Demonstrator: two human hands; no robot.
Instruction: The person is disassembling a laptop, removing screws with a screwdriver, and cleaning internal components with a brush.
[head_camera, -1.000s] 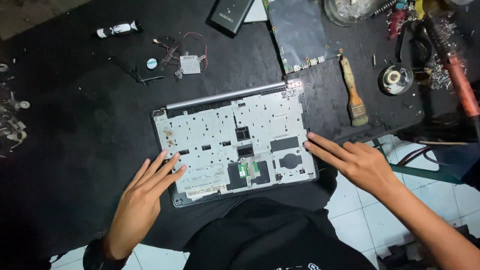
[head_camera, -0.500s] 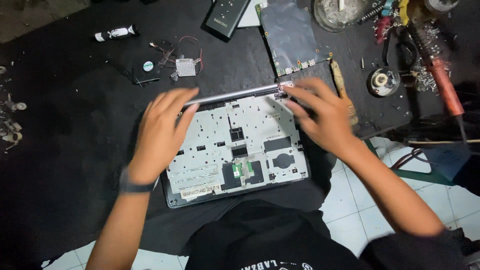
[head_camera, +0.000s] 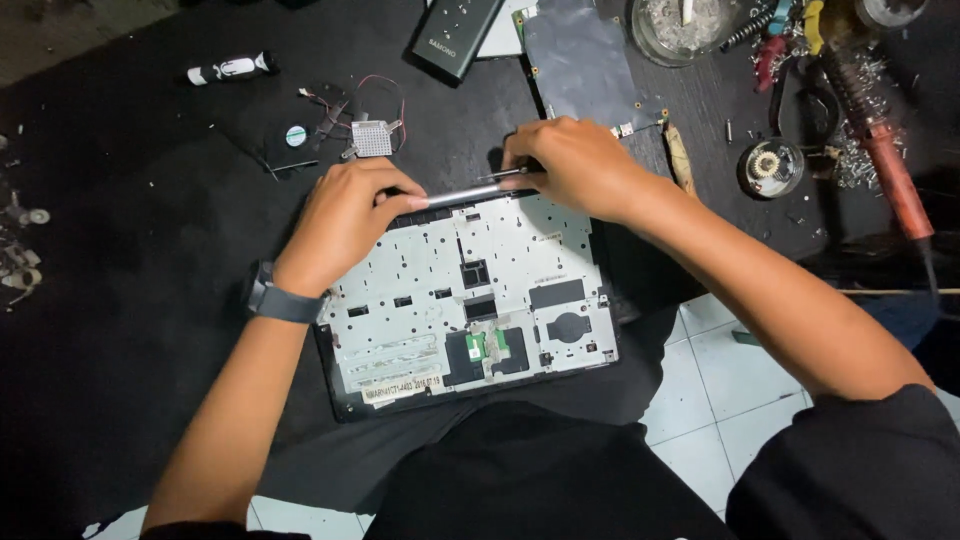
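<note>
Your left hand (head_camera: 345, 222) rests at the far edge of the laptop chassis (head_camera: 465, 300), which lies open-side up at centre frame on the black counter (head_camera: 130, 330); its fingers curl down over the silver hinge bar (head_camera: 465, 195) at the upper rim, closed on that bar. Your right hand (head_camera: 575, 165) sits at the right end of the same bar, fingers pinched together on a thin dark tool (head_camera: 510, 175); what kind of tool it is cannot be told. A dark wristwatch (head_camera: 283, 300) circles your left wrist. A small fan with red wires (head_camera: 345, 125) lies at upper centre-left, just beyond the left hand. A dark circuit board (head_camera: 580, 55) lies at upper centre, a brush (head_camera: 682, 160) just right of the right hand, and a red-handled soldering iron (head_camera: 890, 165) at upper right.
</note>
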